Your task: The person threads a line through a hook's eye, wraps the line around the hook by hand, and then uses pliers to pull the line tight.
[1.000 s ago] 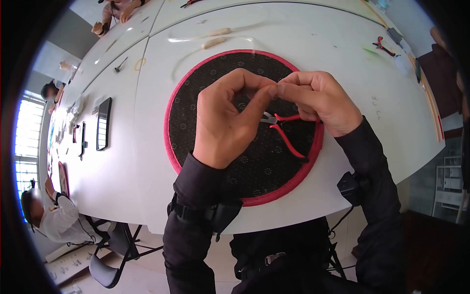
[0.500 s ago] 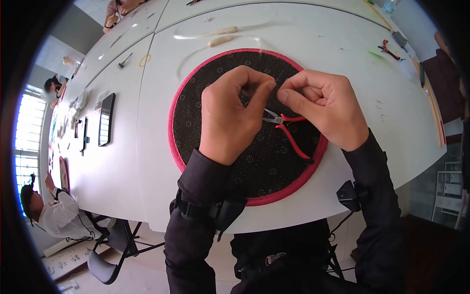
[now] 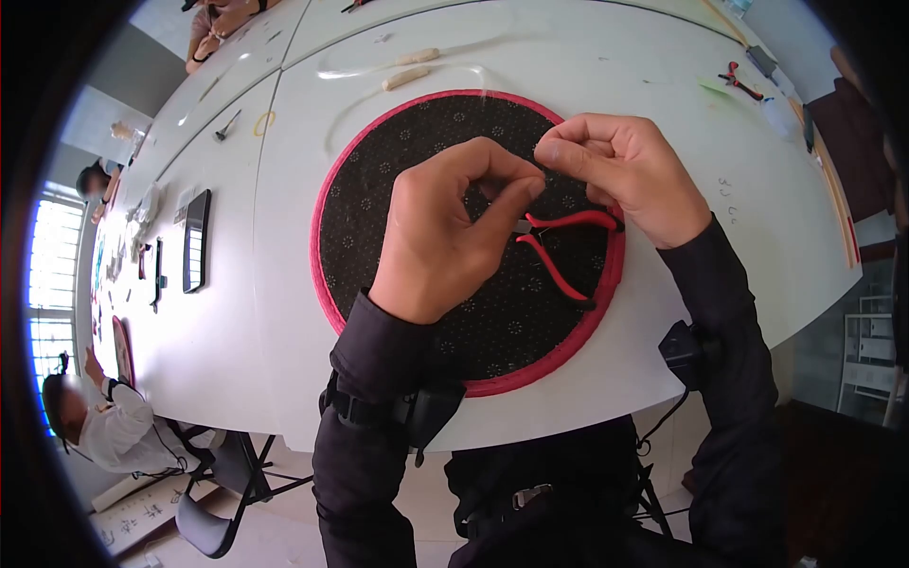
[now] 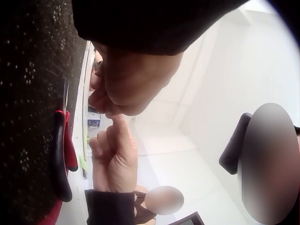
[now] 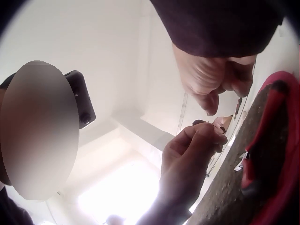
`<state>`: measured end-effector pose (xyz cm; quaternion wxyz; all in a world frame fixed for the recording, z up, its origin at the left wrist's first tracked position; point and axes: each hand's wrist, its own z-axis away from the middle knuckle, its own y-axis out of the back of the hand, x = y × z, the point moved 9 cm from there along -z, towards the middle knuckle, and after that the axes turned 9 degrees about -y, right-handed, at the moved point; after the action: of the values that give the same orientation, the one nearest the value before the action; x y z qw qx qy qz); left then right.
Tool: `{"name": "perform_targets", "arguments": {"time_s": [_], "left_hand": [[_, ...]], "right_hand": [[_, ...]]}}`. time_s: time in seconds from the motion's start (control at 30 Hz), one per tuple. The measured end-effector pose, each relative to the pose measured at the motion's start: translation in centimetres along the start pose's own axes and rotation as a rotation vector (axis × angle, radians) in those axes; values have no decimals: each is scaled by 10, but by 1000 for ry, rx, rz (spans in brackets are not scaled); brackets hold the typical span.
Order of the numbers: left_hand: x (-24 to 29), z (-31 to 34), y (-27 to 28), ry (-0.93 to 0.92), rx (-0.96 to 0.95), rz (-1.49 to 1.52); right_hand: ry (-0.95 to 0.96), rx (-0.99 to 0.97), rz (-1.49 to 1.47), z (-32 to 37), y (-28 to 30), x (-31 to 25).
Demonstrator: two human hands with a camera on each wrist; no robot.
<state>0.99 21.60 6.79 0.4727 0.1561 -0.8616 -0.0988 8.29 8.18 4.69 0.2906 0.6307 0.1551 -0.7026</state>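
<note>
My left hand (image 3: 440, 227) is raised over a round black mat (image 3: 492, 327) with a pinkish-red rim, thumb and forefinger pinched together. A tiny dark piece (image 5: 222, 128) shows at its fingertips in the right wrist view; I cannot tell what it is. My right hand (image 3: 630, 180) is close on the right and slightly farther from my body, fingers curled and thumb against forefinger. Nothing visible protrudes from its pinch. Beneath the hands, pliers (image 3: 559, 270) with red and black handles lie spread on the mat, their tips partly hidden behind the left hand.
Two wooden-handled tools (image 3: 407, 79) with clear loops lie beyond the mat. A phone (image 3: 196, 241) is on the left, and a second pair of pliers (image 3: 739, 81) at the far right. Other people sit around the white table (image 3: 284, 350).
My fingertips, touching a second ago, came apart. The right hand has since risen farther from my body, and the left fingertips have shifted right, just below it. The pliers stay in place.
</note>
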Motion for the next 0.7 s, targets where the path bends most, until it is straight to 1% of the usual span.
{"name": "perform_targets", "arguments": {"time_s": [0.23,0.33,0.4,0.5,0.7], "left_hand": [[-3,2,4,85,58,161],[-3,1,10,114,93,142],[-1,1,12,95,122,135],[0,1,15,94,161,144],[0,0,20,75,205,103]], "right_hand": [[-133,-99,-152,-2,-9,18],[-163,-119,-185,-1,-14,18],[-180,-116,-194,0,-16,17],[-174,-68,-177,4,-18,12],[-110,-51,-160,6,-18,10]]}}
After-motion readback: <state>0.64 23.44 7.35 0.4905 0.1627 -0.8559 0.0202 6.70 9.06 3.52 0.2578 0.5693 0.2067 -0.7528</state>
